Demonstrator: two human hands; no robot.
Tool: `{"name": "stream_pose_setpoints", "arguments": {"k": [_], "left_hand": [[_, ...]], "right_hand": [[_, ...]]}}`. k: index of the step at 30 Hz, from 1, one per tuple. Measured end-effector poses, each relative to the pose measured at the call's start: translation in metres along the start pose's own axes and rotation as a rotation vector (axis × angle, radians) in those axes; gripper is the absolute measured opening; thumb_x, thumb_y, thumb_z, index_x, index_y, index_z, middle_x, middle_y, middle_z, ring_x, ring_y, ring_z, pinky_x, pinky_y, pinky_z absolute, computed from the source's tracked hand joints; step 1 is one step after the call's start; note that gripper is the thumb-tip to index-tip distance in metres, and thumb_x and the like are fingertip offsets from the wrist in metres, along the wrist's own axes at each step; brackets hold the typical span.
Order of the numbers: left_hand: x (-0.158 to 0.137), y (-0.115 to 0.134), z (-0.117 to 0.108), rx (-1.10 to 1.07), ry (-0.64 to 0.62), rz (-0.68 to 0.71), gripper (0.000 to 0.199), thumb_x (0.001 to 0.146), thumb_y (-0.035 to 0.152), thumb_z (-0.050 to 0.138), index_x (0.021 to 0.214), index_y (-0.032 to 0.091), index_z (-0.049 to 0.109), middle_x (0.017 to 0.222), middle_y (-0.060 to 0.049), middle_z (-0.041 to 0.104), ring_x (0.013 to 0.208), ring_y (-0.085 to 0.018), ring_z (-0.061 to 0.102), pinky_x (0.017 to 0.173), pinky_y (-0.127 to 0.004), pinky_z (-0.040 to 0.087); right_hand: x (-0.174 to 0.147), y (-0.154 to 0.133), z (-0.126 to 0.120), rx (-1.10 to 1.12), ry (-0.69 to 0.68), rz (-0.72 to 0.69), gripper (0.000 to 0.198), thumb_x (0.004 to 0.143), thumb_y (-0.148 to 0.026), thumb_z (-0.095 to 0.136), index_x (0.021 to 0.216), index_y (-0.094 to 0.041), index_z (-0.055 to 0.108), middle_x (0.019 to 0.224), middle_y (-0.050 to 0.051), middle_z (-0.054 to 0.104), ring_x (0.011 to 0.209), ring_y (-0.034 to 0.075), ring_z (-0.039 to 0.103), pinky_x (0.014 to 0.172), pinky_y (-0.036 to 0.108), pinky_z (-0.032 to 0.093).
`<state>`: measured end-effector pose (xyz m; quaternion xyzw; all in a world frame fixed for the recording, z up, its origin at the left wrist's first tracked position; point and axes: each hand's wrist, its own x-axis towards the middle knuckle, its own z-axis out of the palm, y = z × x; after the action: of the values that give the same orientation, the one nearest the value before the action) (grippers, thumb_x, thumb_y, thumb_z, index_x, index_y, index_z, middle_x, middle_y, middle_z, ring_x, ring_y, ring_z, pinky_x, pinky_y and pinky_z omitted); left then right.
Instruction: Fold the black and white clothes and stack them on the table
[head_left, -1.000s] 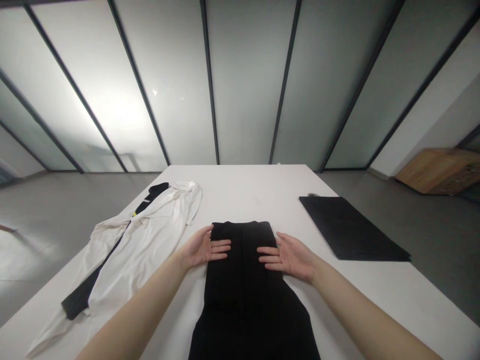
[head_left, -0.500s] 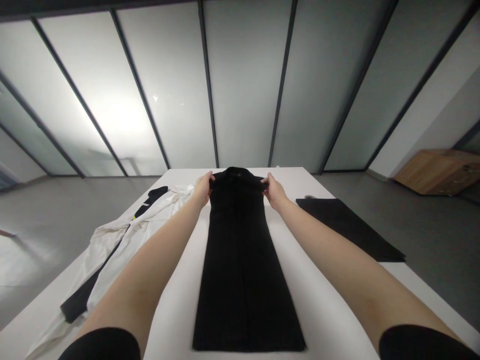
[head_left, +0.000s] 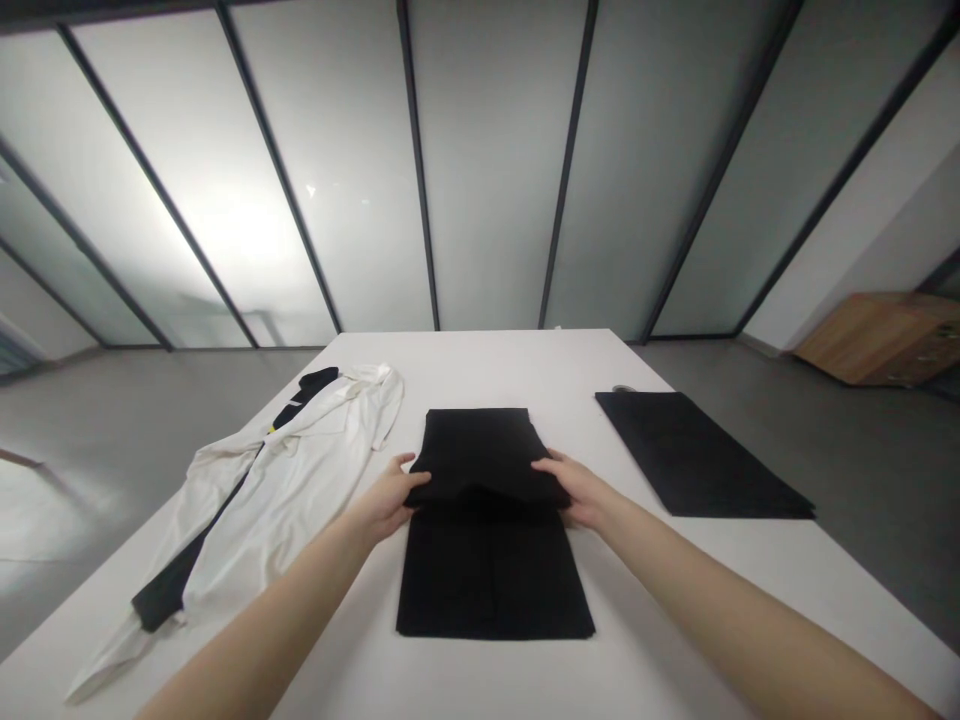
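In front of me on the table lies a long black garment [head_left: 491, 580], its exact kind hard to tell, with a line running down its middle. Its far part is turned back over the near part, giving a straight fold at the far side. My left hand [head_left: 390, 495] grips the left corner of the turned-over end, thumb on top and fingers beneath. At the right corner, my right hand [head_left: 581, 487] pinches the same end in the same way. The held edge is slightly raised above the lower layer, and the near hem lies flat.
A white long-sleeved garment [head_left: 300, 500] is spread along the left of the white table [head_left: 480, 365], with a dark strip-like piece [head_left: 169, 590] under it. Flat folded black cloth [head_left: 697, 455] lies at the right edge, a small round object [head_left: 622, 388] behind it. Beyond stand frosted glass panels [head_left: 487, 180].
Both hands have drawn the garment's far end toward me, doubling it over its near part. Before, it lay at full length with my hands at the far end.
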<state>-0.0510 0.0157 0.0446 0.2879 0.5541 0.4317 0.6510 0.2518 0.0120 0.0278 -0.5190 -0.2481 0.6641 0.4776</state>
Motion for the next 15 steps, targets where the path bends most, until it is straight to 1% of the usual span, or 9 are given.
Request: {"name": "stream_pose_setpoints", "arguments": {"k": [1,2,4,6,8,10,13,15], "left_hand": [[-0.008,-0.007,-0.005,-0.02,-0.012,-0.043,0.057,0.079,0.006,0.076,0.128,0.022,0.052,0.096,-0.007,0.076,0.074,-0.019,0.074,0.063,-0.027,0.059],[-0.016,-0.012,-0.008,-0.047,-0.041,-0.088,0.049,0.081,0.006,0.073,0.126,0.019,0.056,0.1,-0.009,0.077,0.077,-0.02,0.075,0.065,-0.028,0.061],[-0.026,-0.016,-0.009,-0.112,-0.081,-0.164,0.031,0.088,0.01,0.067,0.118,0.015,0.063,0.104,-0.011,0.078,0.08,-0.02,0.076,0.067,-0.029,0.064],[-0.031,-0.016,-0.006,-0.167,-0.097,-0.215,0.02,0.095,0.017,0.062,0.114,0.013,0.068,0.105,-0.012,0.079,0.081,-0.021,0.077,0.068,-0.031,0.066],[-0.031,-0.015,-0.004,-0.177,-0.096,-0.239,0.021,0.099,0.025,0.06,0.114,0.013,0.069,0.102,-0.011,0.08,0.078,-0.022,0.077,0.065,-0.032,0.066],[-0.028,-0.014,-0.003,-0.149,-0.108,-0.261,0.022,0.099,0.028,0.062,0.113,0.013,0.071,0.096,-0.01,0.08,0.073,-0.022,0.077,0.061,-0.031,0.065],[-0.022,-0.014,-0.004,-0.1,-0.113,-0.297,0.021,0.099,0.027,0.064,0.109,0.011,0.071,0.088,-0.009,0.08,0.067,-0.021,0.076,0.058,-0.029,0.064],[-0.017,-0.014,-0.006,-0.086,-0.111,-0.312,0.019,0.099,0.026,0.063,0.108,0.011,0.071,0.086,-0.009,0.08,0.066,-0.02,0.076,0.059,-0.029,0.064]], "right_hand": [[-0.008,0.008,-0.005,0.023,-0.048,0.052,0.041,0.075,-0.011,0.075,0.113,-0.021,0.063,0.093,0.005,0.078,0.081,0.022,0.075,0.071,0.033,0.062],[-0.016,0.013,-0.009,0.031,-0.047,0.104,0.035,0.078,-0.012,0.074,0.11,-0.019,0.065,0.092,0.006,0.079,0.079,0.022,0.075,0.068,0.031,0.061],[-0.026,0.018,-0.014,0.047,-0.013,0.158,0.022,0.085,-0.017,0.071,0.107,-0.017,0.068,0.093,0.007,0.079,0.077,0.02,0.074,0.062,0.028,0.06],[-0.033,0.019,-0.014,0.055,0.031,0.164,0.017,0.093,-0.024,0.068,0.108,-0.016,0.07,0.096,0.008,0.08,0.078,0.02,0.074,0.06,0.027,0.06],[-0.037,0.018,-0.012,0.046,0.001,0.131,0.021,0.096,-0.028,0.067,0.112,-0.016,0.07,0.101,0.009,0.08,0.081,0.02,0.075,0.063,0.028,0.061],[-0.04,0.018,-0.008,0.019,-0.045,0.101,0.024,0.096,-0.028,0.068,0.116,-0.015,0.071,0.105,0.01,0.08,0.084,0.021,0.075,0.066,0.029,0.061],[-0.042,0.022,-0.004,0.015,-0.058,0.106,0.028,0.094,-0.026,0.07,0.12,-0.013,0.071,0.11,0.012,0.08,0.089,0.022,0.076,0.071,0.031,0.062],[-0.039,0.026,-0.004,0.031,-0.037,0.117,0.027,0.094,-0.024,0.068,0.118,-0.013,0.071,0.108,0.012,0.081,0.087,0.023,0.076,0.072,0.032,0.062]]}}
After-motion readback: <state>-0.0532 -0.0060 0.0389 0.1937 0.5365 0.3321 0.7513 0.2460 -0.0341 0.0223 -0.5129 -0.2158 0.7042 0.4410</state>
